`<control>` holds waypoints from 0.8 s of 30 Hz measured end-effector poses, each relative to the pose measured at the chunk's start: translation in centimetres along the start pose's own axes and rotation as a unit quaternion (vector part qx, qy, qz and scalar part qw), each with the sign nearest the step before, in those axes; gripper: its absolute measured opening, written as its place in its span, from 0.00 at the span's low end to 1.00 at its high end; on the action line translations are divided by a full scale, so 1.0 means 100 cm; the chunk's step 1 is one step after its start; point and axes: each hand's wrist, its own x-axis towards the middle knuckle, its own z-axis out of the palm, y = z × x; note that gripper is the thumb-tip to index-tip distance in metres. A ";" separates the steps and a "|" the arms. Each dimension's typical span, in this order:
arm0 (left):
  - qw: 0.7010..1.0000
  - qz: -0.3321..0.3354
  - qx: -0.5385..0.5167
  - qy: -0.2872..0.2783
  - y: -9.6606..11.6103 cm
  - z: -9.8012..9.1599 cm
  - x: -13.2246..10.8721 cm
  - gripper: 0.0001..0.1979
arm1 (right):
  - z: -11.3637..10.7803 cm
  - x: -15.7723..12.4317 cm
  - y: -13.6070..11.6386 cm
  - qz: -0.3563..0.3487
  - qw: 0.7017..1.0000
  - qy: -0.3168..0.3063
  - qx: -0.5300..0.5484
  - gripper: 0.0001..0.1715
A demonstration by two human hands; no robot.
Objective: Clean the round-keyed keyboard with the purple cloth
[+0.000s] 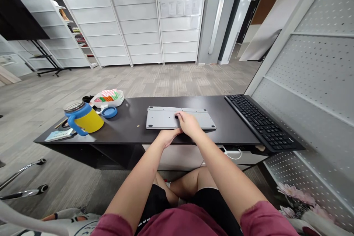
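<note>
A slim grey keyboard lies face down on the dark desk, its underside up, with small screws and dark corner feet showing. My left hand is at its near long edge, the thumb along the edge and the other fingers mostly hidden. Over the middle of the underside, my right hand is closed in a pinch. Something small and dark shows at its fingertips, too little visible to name. The two hands overlap near the edge.
On the desk at left stand a yellow and blue mug, a blue lid and a white tray of colourful packets. A black keyboard lies along the right end, beside a perforated panel. A white cable hangs below.
</note>
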 end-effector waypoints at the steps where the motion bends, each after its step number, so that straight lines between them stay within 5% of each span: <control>1: 1.000 0.012 0.002 -0.006 0.001 0.001 0.000 0.37 | 0.004 0.000 -0.006 -0.034 0.999 -0.010 0.021 0.22; 6: 0.999 0.044 0.017 -0.008 0.003 0.004 -0.001 0.39 | 0.008 -0.015 -0.014 -0.174 0.976 -0.050 0.121 0.20; 13: 0.998 0.009 0.061 -0.029 -0.003 -0.001 0.002 0.26 | -0.007 -0.052 0.026 -0.232 0.961 -0.048 0.142 0.22; 19: 0.996 -0.020 0.068 -0.055 -0.004 -0.006 -0.001 0.25 | -0.008 -0.080 0.075 -0.180 0.982 0.056 0.021 0.24; 24: 0.997 -0.019 0.076 -0.029 -0.003 -0.006 -0.002 0.28 | -0.009 -0.090 0.110 -0.068 0.983 0.131 -0.108 0.26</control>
